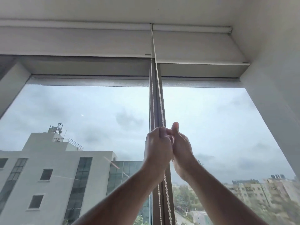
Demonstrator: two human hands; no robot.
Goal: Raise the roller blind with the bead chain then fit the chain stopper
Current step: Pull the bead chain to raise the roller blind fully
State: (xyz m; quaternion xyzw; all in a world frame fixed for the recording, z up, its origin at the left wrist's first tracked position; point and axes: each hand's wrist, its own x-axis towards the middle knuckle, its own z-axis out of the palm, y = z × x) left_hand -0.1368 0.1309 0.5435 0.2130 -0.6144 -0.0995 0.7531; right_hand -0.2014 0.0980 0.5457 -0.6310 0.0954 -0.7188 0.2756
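- Two hands of mine were raised together in front of the window post point(156, 101), close enough that they touched at the thumbs.
- My left hand point(158, 146) was curled round the bead chain point(159, 98), gripping the strand that ran tight up from my fist.
- My right hand point(181, 151) sat just beside the left, thumb pointing up and fingers bent inward toward the same spot; whether it pinched the chain or something small there, I could not tell.
- Both strands of the chain climbed from my hands to the gap between the two blinds at the ceiling, drawing closer together as they rose.
- Below my left wrist the chain hung loose in two strands, down past the bottom edge of the view.
- My roller blind point(194, 46), on the right, was drawn up high, its bottom bar point(203, 62) well above the glass.
- Its neighbour on the left point(73, 41) was up too, its lower edge a little higher than the right one's.
- Through the glass stood a pale building point(53, 172) at the left, under a grey, cloudy sky point(211, 119).
- Lower blocks of flats point(253, 189) and some trees lay far off at the right.
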